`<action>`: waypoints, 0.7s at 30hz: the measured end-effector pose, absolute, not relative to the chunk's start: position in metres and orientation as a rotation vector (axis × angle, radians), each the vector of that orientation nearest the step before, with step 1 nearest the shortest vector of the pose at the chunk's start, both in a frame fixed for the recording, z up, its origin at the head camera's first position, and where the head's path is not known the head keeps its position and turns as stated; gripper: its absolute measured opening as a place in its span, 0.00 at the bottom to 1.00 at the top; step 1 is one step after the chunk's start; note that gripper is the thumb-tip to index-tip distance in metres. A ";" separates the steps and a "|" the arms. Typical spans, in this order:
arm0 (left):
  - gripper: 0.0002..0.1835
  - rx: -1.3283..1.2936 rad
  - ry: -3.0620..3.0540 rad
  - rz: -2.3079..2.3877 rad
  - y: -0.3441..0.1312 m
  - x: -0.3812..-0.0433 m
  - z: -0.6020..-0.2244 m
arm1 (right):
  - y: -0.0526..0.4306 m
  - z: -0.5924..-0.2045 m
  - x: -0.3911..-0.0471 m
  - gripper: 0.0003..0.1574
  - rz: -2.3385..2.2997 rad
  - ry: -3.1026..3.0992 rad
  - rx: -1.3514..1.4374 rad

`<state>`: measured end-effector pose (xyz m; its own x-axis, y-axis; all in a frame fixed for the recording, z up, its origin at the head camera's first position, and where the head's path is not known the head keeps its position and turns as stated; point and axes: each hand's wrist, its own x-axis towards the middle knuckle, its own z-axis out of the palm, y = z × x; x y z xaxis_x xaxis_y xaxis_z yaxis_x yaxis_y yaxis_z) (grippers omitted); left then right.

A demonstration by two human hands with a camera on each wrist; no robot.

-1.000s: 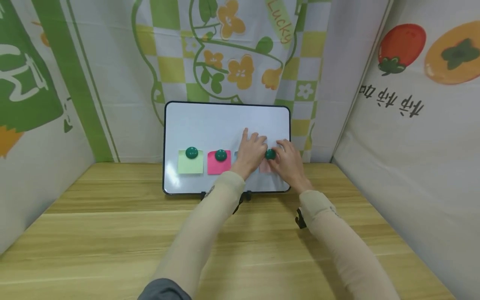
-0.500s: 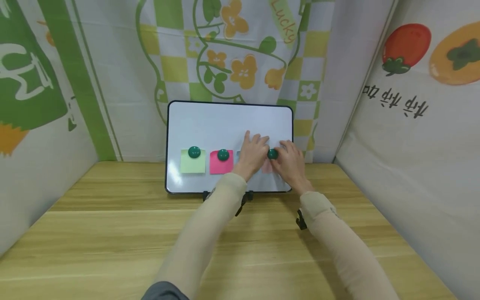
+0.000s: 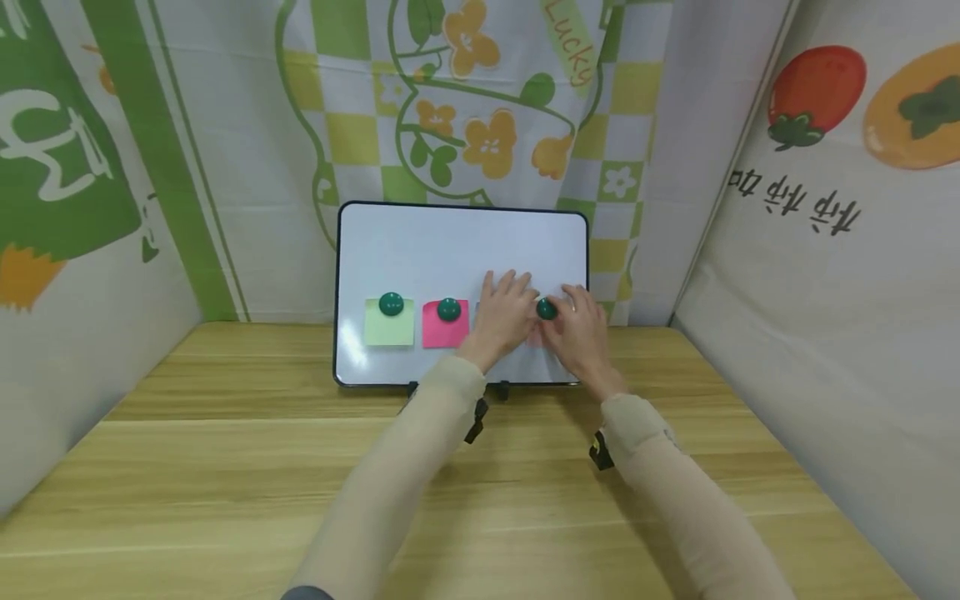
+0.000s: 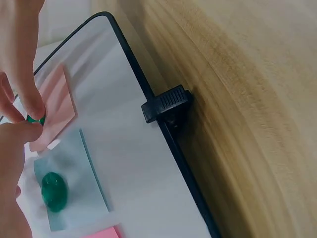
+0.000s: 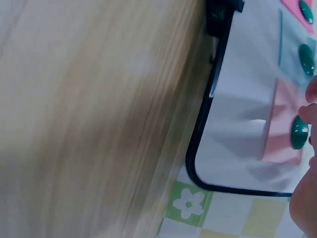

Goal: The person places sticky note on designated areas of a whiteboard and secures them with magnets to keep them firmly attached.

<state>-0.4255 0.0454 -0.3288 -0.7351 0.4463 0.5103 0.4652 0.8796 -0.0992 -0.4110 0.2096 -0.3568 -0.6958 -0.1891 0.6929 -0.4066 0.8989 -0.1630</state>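
Domed green magnet [image 3: 546,309] pins smooth pale-pink note [image 4: 53,106].

Makeshift recording booth, cartoon-printed cloth walls [image 3: 480,108], wooden table [image 3: 225,467], small propped whiteboard [image 3: 450,242]

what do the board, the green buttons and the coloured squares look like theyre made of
The whiteboard looks like glossy coated metal or laminate in a black frame: it shows glare. The green magnets seem to be shiny moulded plastic, domed with highlights. The light pink note under the right hand and the pale blue one look like thin matte paper, lying flat with crisp edges.
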 end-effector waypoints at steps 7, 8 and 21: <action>0.28 -0.629 -2.594 -0.292 0.032 -0.419 -0.336 | 0.203 -0.361 -0.402 0.27 0.466 -2.295 0.521; 0.28 -0.632 -2.598 -0.310 0.030 -0.418 -0.337 | 0.203 -0.361 -0.401 0.27 0.470 -2.302 0.536; 0.37 -0.620 -2.636 -0.407 0.003 -0.397 -0.354 | 0.198 -0.368 -0.381 0.41 0.517 -2.467 0.585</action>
